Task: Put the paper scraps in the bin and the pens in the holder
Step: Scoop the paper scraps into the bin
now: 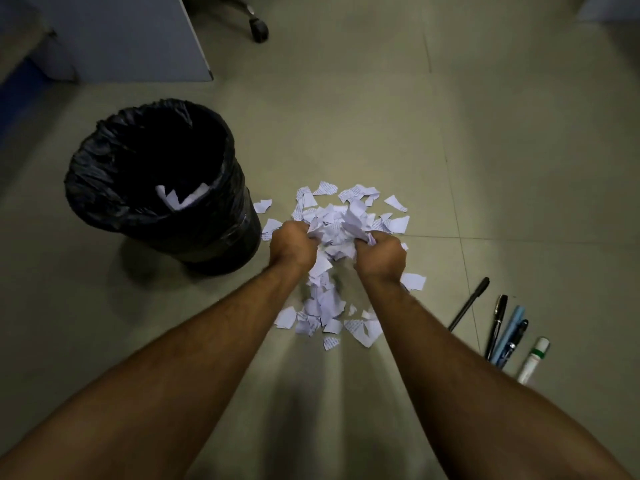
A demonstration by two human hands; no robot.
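Paper scraps [332,237]: a loose white heap on the floor [485,150], midway between bin and pens, some pieces printed with fine text. Light, limp, easily shed, judging by the torn edges and the flutter of bits hanging below the fists. Best gathered from both sides and squeezed inward, scooped from underneath rather than pinched from the top; likely to spill from any gap between the palms.

Left hand [292,242] and right hand [381,252]: both curled tight into the upper part of the heap, each clutching a bunch, fists near each other with crumpled paper bulging between. Stray pieces lying below the wrists and around the far rim of the pile, not yet gathered.

Bin [162,188]: round, black, lined with a crinkled black bag, standing just beside the heap toward the left edge of the floor area in view; a few white scraps already inside. Short carry, probably a small lift and swing left.

Pens [498,327]: several lying side by side toward the lower right corner of the floor, with a white tube-shaped marker [533,360] beside them; untouched. No holder in view.

Surface: smooth pale tile with thin grout lines, dimly lit; flat scraps probably hard to peel off it. Beyond, a grey cabinet panel [131,36] and a chair castor [259,29] at the far edge.
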